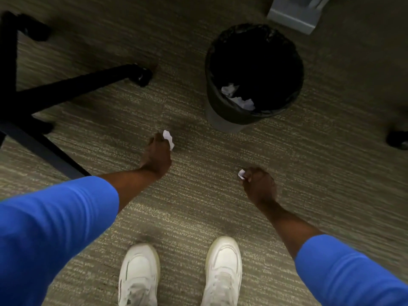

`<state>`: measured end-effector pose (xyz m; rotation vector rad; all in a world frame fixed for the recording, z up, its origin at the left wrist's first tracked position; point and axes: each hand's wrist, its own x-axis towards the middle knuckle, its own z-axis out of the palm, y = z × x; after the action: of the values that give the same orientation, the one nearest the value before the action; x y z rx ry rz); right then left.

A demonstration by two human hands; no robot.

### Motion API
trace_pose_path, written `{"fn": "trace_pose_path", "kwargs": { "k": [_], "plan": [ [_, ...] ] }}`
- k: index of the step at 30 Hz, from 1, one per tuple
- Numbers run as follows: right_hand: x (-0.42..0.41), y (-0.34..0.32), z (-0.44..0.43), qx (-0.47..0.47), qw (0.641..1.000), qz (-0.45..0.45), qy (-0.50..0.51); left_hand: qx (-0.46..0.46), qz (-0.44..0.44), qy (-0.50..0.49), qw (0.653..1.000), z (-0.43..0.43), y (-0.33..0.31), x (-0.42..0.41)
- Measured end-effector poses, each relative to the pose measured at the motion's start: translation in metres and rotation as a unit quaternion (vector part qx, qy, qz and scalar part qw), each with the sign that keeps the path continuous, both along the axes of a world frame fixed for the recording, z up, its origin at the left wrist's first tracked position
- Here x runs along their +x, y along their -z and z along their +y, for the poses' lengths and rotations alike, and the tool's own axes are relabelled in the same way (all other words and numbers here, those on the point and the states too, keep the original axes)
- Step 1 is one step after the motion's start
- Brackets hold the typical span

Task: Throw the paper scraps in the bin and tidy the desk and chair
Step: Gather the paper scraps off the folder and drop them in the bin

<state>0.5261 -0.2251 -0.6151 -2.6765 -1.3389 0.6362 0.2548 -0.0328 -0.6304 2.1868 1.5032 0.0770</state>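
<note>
I look straight down at a carpeted floor. My left hand (pixel 157 155) reaches down in front of me and is closed on a crumpled white paper scrap (pixel 169 139) close to the carpet. My right hand (pixel 259 185) is a fist around a smaller white paper scrap (pixel 241 174) that pokes out by the thumb. A round bin (pixel 223 117) with a black liner stands ahead and to the right of my left hand. Crumpled white paper (pixel 239 97) lies inside it.
The black legs and a castor (pixel 142 75) of a chair base spread across the left side. A grey box-like object (pixel 295 15) sits behind the bin at top right. Another dark castor (pixel 398 139) shows at the right edge. My white shoes (pixel 181 274) stand below.
</note>
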Motion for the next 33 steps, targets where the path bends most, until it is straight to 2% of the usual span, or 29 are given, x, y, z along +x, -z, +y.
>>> {"fn": "trace_pose_path", "kwargs": {
  "k": [3,6,13,17,22,27,33],
  "plan": [
    [-0.003,-0.009,0.001,0.014,0.999,0.028,0.035,-0.015,-0.012,0.033,0.999,-0.005,-0.020,-0.001],
    [-0.007,-0.018,0.001,0.030,0.999,0.016,0.037,-0.029,0.004,0.016,0.999,-0.004,-0.030,-0.005],
    [0.000,-0.008,0.011,0.063,0.998,0.009,-0.002,-0.041,-0.004,-0.019,0.999,0.007,-0.023,0.014],
    [-0.001,0.003,0.016,0.074,0.997,0.008,0.004,-0.042,0.033,-0.022,0.998,0.014,-0.008,0.020],
    [-0.001,0.002,0.009,0.085,0.996,0.034,0.023,-0.013,-0.008,0.012,1.000,0.011,-0.006,0.020],
    [-0.006,-0.036,0.002,0.130,0.991,0.026,0.012,0.004,-0.057,0.035,0.998,-0.010,-0.039,0.016],
    [-0.021,-0.120,0.008,0.126,0.988,0.076,0.054,-0.031,-0.083,-0.042,0.995,-0.034,-0.122,0.028]
  ]
}}
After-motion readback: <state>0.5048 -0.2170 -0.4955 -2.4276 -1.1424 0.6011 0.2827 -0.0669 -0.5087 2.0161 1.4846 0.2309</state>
